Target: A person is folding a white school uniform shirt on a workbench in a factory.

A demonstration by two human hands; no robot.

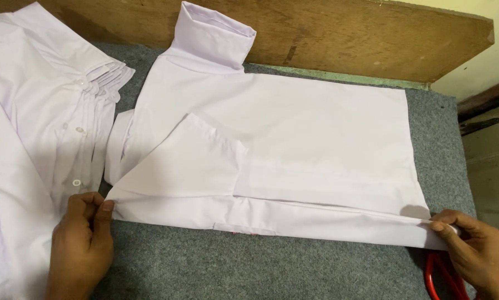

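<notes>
A white shirt (294, 133) lies face down on a grey felt-covered table (249, 266), collar standing up at the far edge, one sleeve folded across its back. My left hand (83, 244) pinches the near folded edge at its left corner. My right hand (474, 250) pinches the same folded edge at its right end, by the hem. The near side of the shirt is folded in as a long straight strip between both hands.
A stack of several folded white shirts (33, 139) with buttons lies at the left. Red-handled scissors (441, 275) lie under my right hand. A wooden board (338, 33) stands along the table's far edge.
</notes>
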